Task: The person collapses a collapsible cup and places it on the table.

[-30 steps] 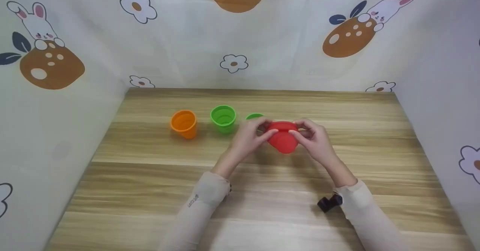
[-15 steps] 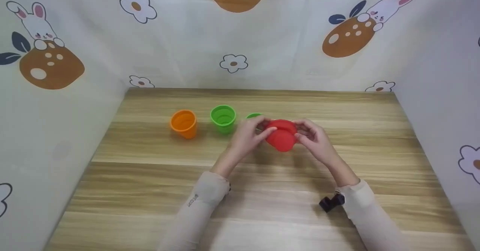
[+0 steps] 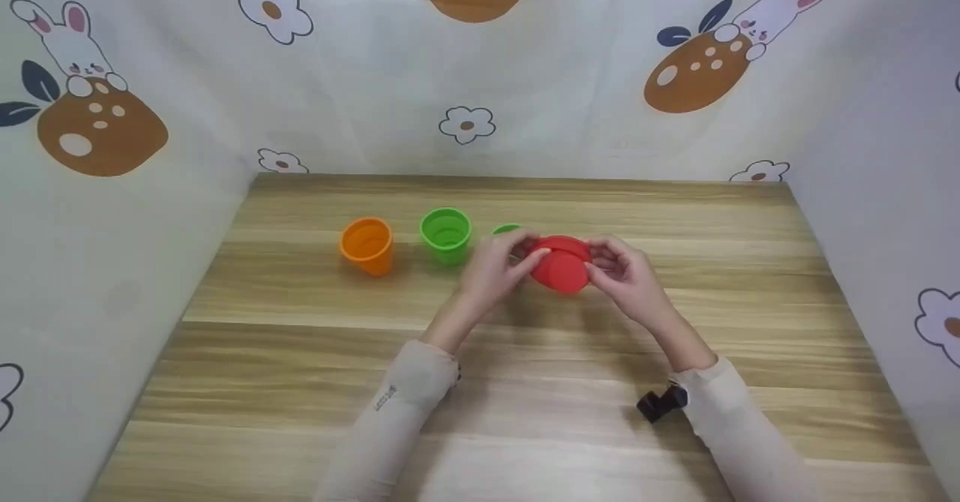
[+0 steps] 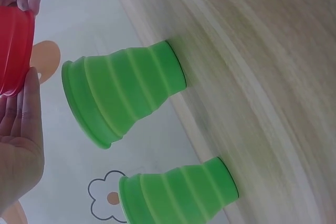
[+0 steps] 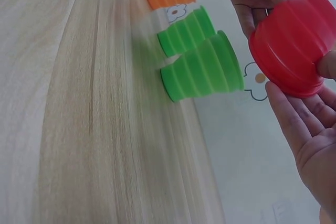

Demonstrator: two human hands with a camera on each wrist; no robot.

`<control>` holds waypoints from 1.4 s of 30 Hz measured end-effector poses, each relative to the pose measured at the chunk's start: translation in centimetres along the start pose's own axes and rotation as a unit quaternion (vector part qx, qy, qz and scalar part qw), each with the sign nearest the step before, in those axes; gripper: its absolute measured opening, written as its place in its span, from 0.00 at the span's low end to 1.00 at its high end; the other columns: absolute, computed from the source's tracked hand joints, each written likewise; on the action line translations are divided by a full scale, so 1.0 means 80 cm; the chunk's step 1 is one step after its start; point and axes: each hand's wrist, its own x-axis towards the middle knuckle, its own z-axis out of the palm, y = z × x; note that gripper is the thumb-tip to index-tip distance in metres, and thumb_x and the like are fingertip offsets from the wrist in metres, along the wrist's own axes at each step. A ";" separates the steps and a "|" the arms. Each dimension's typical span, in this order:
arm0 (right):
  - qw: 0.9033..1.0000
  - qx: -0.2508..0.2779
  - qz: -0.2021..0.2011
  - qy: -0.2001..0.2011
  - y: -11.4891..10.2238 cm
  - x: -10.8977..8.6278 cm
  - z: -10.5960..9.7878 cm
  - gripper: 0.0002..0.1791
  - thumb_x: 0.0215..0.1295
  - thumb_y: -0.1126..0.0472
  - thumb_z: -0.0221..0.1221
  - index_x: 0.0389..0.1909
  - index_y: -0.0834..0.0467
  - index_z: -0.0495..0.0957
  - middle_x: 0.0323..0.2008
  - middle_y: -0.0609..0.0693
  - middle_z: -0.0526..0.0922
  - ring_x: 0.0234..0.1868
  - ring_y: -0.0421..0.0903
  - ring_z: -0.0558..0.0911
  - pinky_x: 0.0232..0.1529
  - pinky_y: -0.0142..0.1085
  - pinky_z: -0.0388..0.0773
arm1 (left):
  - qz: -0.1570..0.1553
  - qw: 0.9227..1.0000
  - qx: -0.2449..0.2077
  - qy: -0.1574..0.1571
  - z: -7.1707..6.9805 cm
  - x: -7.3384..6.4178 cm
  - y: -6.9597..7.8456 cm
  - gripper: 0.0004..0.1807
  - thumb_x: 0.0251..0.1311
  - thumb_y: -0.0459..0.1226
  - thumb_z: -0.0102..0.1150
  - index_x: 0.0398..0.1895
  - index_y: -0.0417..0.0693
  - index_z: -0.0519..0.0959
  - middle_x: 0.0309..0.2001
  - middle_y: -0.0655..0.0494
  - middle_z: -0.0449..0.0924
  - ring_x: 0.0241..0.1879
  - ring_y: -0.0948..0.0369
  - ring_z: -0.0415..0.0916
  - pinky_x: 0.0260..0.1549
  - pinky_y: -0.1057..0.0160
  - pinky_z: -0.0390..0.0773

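Both hands hold a red collapsible cup (image 3: 568, 272) above the table, tilted so that its round base faces the head camera. My left hand (image 3: 491, 268) pinches the cup's left side, thumb in front and fingers behind. On the other side my right hand (image 3: 632, 278) grips it the same way. Ridged walls of the red cup (image 5: 294, 45) show in the right wrist view, with the right thumb pressing its side. A green cup (image 3: 506, 229) stands just behind the left hand, mostly hidden by it in the head view; the left wrist view shows this green cup (image 4: 126, 87) upright and extended.
Left of the hands, another green cup (image 3: 445, 235) and an orange cup (image 3: 367, 245) stand upright in a row on the wooden table (image 3: 315, 382). A patterned cloth wall (image 3: 555, 74) rises behind the table. A black device (image 3: 661, 404) sits at the right cuff.
The red cup has turned slightly and shifted a little left and away. My right thumb has slid from the cup's front towards its right side. The standing cups have stayed put.
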 end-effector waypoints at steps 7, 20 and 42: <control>1.000 -0.014 0.003 0.016 -0.002 0.001 0.004 0.15 0.62 0.78 0.57 0.50 0.75 0.75 0.44 0.68 0.84 0.40 0.32 0.84 0.45 0.24 0.82 | -0.010 1.000 -0.016 -0.005 -0.001 -0.002 0.000 0.16 0.66 0.40 0.62 0.51 0.37 0.82 0.43 0.46 0.87 0.44 0.56 0.85 0.43 0.65 0.86; 0.998 -0.035 -0.014 0.043 0.001 0.001 0.001 0.14 0.62 0.78 0.57 0.49 0.75 0.77 0.44 0.68 0.85 0.38 0.29 0.84 0.42 0.22 0.82 | -0.008 0.985 -0.149 -0.086 -0.011 -0.007 -0.008 0.20 0.64 0.30 0.56 0.59 0.36 0.76 0.52 0.42 0.82 0.49 0.51 0.81 0.48 0.57 0.86; 0.999 0.039 0.006 -0.004 0.003 0.002 0.000 0.14 0.65 0.77 0.56 0.51 0.76 0.74 0.37 0.42 0.86 0.38 0.36 0.86 0.39 0.31 0.87 | -0.022 0.993 -0.099 -0.061 -0.004 -0.002 -0.006 0.16 0.62 0.30 0.59 0.53 0.37 0.78 0.46 0.42 0.83 0.41 0.53 0.82 0.39 0.67 0.86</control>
